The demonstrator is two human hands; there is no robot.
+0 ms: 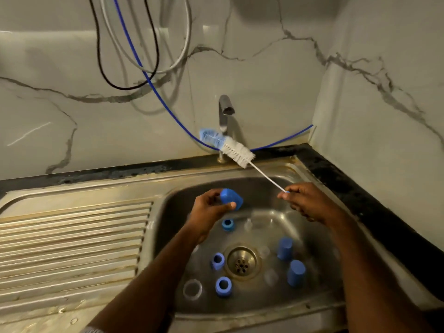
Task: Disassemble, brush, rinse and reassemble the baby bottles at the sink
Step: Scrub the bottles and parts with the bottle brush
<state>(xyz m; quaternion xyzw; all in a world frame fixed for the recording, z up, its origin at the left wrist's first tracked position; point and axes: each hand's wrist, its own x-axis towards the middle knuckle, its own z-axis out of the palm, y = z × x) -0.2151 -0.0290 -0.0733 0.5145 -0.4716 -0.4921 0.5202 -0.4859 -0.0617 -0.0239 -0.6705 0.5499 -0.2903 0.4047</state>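
The blue plastic bottle cap (pixel 231 199) is motion-blurred and partly covered by the left hand (pixel 211 212), so can't tell if its opening faces up or down. Blue-and-white bristle head of the bottle brush (pixel 227 146) is smeared too, esp. the blue tip, and hides part of the chrome tap (pixel 224 116). Clear plastic bottle parts (pixel 264 251) in the steel sink basin (pixel 168 224) are too faint to count or name. Both forearms run off the bottom edge. Hanging cables (pixel 134 44) are cut off at the top.
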